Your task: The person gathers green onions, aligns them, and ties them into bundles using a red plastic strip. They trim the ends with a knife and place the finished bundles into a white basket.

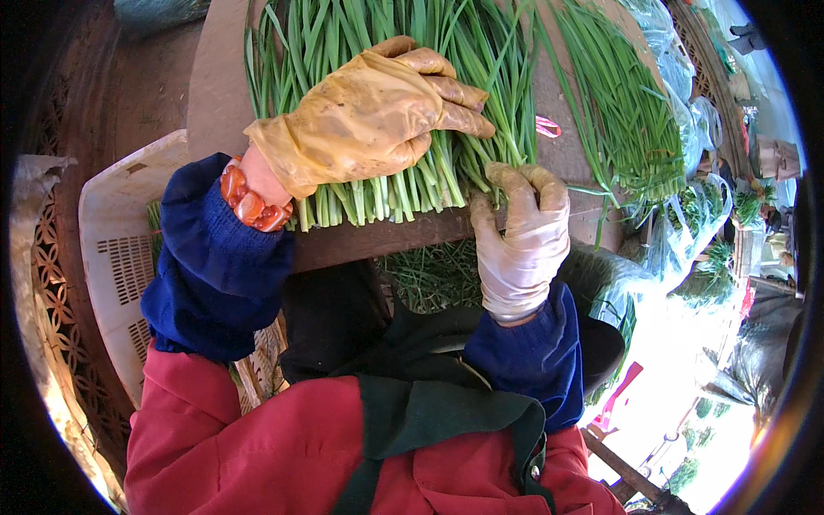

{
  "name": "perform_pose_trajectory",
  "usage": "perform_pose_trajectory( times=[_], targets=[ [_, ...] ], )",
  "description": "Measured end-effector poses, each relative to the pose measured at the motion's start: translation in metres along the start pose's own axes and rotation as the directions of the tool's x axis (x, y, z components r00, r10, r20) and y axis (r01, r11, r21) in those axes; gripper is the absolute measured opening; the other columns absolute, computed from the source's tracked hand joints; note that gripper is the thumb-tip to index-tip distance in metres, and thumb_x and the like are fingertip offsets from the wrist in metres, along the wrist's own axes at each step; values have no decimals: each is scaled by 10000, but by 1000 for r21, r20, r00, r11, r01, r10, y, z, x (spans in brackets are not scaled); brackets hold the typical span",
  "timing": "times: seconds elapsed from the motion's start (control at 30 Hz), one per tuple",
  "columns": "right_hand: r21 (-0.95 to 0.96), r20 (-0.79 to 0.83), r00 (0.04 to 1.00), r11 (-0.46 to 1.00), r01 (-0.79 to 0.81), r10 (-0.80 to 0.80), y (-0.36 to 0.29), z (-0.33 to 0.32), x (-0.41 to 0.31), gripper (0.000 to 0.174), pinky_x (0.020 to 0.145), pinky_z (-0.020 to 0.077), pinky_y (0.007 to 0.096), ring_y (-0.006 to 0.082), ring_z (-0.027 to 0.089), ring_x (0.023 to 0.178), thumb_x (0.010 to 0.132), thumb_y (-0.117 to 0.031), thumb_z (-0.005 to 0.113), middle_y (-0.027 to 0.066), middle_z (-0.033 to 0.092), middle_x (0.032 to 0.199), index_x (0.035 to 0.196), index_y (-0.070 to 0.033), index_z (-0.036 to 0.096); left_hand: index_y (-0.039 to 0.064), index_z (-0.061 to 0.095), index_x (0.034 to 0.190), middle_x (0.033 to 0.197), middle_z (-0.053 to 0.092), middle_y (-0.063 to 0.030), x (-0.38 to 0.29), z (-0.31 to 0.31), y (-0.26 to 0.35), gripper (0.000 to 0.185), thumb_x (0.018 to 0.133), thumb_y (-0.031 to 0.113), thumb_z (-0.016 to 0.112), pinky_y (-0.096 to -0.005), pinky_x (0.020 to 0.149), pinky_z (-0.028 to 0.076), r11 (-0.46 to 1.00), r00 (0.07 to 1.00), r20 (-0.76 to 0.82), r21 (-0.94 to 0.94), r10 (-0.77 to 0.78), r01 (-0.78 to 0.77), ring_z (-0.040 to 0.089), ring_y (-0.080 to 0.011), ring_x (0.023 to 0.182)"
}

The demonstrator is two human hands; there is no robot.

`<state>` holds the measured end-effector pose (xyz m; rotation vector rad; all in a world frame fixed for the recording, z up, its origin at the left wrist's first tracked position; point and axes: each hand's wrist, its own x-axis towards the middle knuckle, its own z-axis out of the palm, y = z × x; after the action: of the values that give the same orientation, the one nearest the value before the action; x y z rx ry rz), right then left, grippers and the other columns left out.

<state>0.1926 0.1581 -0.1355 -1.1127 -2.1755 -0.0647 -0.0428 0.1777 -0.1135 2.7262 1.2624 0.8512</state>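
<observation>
A thick layer of green garlic chives lies on a brown board, cut white-green ends towards me. My left hand, in a stained yellow glove, rests flat across the stalks with its fingers stretched to the right. An orange bead bracelet circles that wrist. At the right end of the row, my right hand in a thin whitish glove has its thumb and fingers around the ends of a few stalks. The fingertips are partly hidden among them.
Another pile of chives lies farther right, near a pink-and-white strip. A white slatted plastic crate stands at my left. Loose greens lie below the board. Clear plastic bags holding greens line the right side.
</observation>
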Motion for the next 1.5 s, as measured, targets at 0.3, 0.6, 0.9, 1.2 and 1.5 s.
perform_pose_trajectory(
  times=[0.3, 0.6, 0.9, 1.2, 1.5],
  targets=[
    [-168, -101, 989, 981, 94, -112, 5, 30, 2, 326, 740, 531, 401, 248, 592, 924, 633, -96, 783, -20, 571, 1077, 925, -190, 670, 190, 715, 1214, 1304, 666, 16, 1, -1, 0, 463, 797, 191, 515, -365, 1032, 335, 1000, 1000, 23, 12, -10, 9, 538, -202, 1169],
    [-164, 3, 997, 984, 75, -75, -2, 13, -1, 399, 881, 502, 434, 329, 580, 1041, 639, -20, 788, 93, 580, 1161, 1008, -91, 654, 224, 702, 1239, 1312, 653, 15, 0, 0, -1, 493, 779, 204, 526, -378, 1054, 357, 998, 1000, 11, 59, -9, 9, 540, -211, 1176],
    [50, -32, 991, 990, 130, -128, 4, 16, 16, 240, 832, 494, 444, 344, 555, 996, 687, -17, 667, 102, 574, 1133, 918, -59, 614, 228, 680, 1272, 1344, 631, 13, 0, -2, -2, 485, 814, 265, 527, -376, 1046, 357, 998, 999, 40, 69, -1, -2, 542, -214, 1159],
    [104, 43, 992, 988, 111, -116, 9, 6, 10, 209, 892, 484, 438, 344, 536, 1068, 679, -16, 689, 94, 576, 1163, 873, -62, 627, 214, 705, 1230, 1308, 655, 13, -1, 2, -2, 454, 833, 281, 496, -376, 1030, 347, 1000, 1000, -2, 8, -9, 9, 536, -217, 1153],
    [196, -41, 995, 975, 102, -96, 6, -1, 9, 255, 879, 498, 410, 311, 584, 1037, 627, 35, 733, 73, 626, 1063, 843, -72, 649, 222, 714, 1210, 1282, 669, 17, -1, 4, -5, 453, 805, 273, 517, -380, 1032, 345, 1000, 1000, -13, -1, -14, 14, 544, -221, 1144]
  ],
)
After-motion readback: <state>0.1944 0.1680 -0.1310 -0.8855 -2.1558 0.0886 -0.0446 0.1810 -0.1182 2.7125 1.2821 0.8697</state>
